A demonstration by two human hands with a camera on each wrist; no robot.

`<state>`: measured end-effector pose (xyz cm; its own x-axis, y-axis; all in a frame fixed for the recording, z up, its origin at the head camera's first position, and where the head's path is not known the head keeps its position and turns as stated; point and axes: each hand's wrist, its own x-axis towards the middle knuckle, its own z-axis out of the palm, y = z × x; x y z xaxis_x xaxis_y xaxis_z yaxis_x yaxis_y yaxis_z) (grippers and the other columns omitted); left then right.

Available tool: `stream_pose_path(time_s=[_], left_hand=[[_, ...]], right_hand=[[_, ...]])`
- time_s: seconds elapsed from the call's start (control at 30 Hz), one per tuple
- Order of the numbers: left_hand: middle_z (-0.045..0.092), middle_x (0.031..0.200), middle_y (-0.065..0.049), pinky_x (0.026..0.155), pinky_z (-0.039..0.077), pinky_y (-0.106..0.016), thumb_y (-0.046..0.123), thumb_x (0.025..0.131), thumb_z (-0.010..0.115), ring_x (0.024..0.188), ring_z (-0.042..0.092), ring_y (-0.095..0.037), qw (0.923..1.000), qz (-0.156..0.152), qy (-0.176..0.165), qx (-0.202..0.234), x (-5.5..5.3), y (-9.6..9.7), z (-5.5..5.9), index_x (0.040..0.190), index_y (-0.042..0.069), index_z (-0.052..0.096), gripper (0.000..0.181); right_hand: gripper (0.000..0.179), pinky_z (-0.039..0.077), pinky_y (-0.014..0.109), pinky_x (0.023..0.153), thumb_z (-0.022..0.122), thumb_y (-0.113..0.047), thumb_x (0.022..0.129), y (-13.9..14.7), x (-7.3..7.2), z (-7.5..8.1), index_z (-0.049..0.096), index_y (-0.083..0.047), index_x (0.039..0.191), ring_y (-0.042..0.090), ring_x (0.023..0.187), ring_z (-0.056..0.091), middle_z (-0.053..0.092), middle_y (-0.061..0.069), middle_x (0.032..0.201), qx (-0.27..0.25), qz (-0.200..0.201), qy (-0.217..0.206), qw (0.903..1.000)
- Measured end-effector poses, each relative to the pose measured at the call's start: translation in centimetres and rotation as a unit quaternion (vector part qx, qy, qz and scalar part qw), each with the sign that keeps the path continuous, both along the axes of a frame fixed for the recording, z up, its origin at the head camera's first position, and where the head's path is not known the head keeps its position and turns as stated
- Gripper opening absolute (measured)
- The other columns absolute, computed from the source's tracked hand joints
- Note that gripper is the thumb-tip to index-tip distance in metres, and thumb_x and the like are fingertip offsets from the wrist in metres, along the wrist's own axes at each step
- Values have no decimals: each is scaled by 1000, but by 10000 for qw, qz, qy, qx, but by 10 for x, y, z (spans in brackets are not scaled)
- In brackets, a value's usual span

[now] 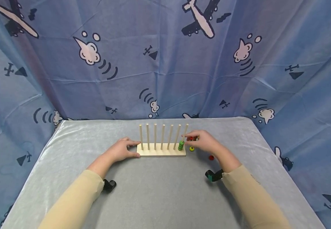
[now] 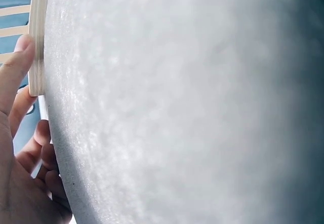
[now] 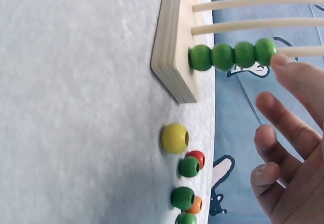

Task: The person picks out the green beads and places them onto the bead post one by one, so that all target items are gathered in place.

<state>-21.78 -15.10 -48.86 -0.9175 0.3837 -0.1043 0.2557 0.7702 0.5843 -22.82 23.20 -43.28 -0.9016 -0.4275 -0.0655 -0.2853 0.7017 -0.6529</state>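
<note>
A pale wooden bead rack (image 1: 162, 153) with a row of upright pegs stands on the cloth. My left hand (image 1: 122, 149) pinches its left end, thumb on the front edge and forefinger behind. Several green beads (image 3: 223, 57) are stacked on the rightmost peg (image 1: 185, 132). My right hand (image 1: 202, 140) is at this peg, its thumb tip touching the topmost bead in the right wrist view. The other fingers are spread and hold nothing I can see. In the left wrist view the rack's wooden base (image 2: 38, 57) lies against the left thumb.
Loose beads lie right of the rack: a yellow bead (image 1: 192, 149), a red bead (image 1: 211, 157), and more beneath the right hand, including a green bead (image 3: 182, 197) and an orange bead (image 3: 196, 204). A patterned blue curtain (image 1: 159, 63) hangs behind the grey-covered table (image 1: 159, 194).
</note>
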Motion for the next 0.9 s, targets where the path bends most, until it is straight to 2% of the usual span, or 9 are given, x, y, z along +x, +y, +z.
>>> stream_pose_path(time_s=[0.2, 0.43, 0.67, 0.9], left_hand=[[55, 106, -2, 85, 43, -41, 50, 76, 83, 93, 50, -20, 10000, -9, -25, -8, 0, 0, 1, 135, 25, 64, 67], [55, 106, -1, 85, 43, -41, 50, 76, 82, 94, 50, -20, 10000, -30, -31, -45, 1, 0, 3, 136, 25, 64, 67], [55, 106, -1, 86, 43, -40, 50, 76, 83, 95, 50, -20, 10000, -32, -23, -30, 1, -1, 2, 135, 25, 64, 66], [55, 106, -1, 84, 43, -40, 50, 76, 82, 93, 49, -20, 10000, -42, -37, -55, 0, 0, 2, 136, 25, 64, 67]], right_hand=[[35, 45, 35, 72, 74, -28, 91, 14, -2, 2, 72, -14, 124, 19, 86, 55, 67, -3, 99, 49, -151, 38, 9999], [38, 45, 36, 69, 74, -25, 91, 37, -2, 5, 70, -10, 126, 22, 88, 55, 67, 1, 100, 88, -360, 56, 9993], [36, 44, 36, 65, 75, -26, 90, 65, 0, 5, 72, -13, 124, 23, 84, 53, 66, 0, 98, 491, -559, 258, 9969], [35, 43, 35, 65, 74, -23, 90, 85, 3, 1, 72, -9, 122, 20, 80, 51, 66, 2, 96, 805, -508, 527, 9941]])
